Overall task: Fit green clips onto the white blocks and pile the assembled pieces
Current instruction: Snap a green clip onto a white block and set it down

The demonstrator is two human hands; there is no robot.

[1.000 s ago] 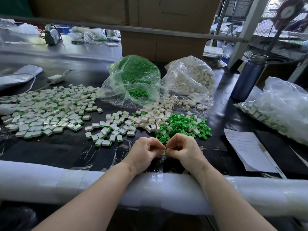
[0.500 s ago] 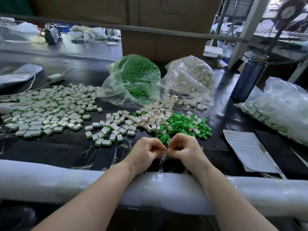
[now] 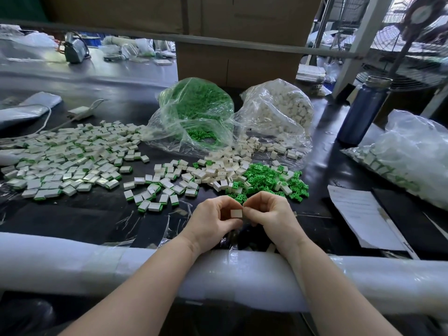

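Observation:
My left hand (image 3: 213,221) and my right hand (image 3: 269,214) meet near the table's front edge, both pinching one small white block (image 3: 236,213) between their fingertips. No green clip shows on it from here. Just beyond the hands lies a heap of loose green clips (image 3: 269,178), with loose white blocks (image 3: 225,168) to its left. Assembled pieces with green edges (image 3: 155,192) are scattered left of the hands, and a larger spread of assembled pieces (image 3: 68,156) covers the far left of the table.
A clear bag of green clips (image 3: 196,112) and a clear bag of white blocks (image 3: 278,110) stand behind the heaps. A blue bottle (image 3: 361,112), a bag of finished pieces (image 3: 407,156) and a paper sheet (image 3: 358,214) lie right. A padded white rail (image 3: 72,263) runs along the front edge.
The hands have opened slightly, so the white block between the fingertips now shows. Both wrists stay on the rail at the same spot.

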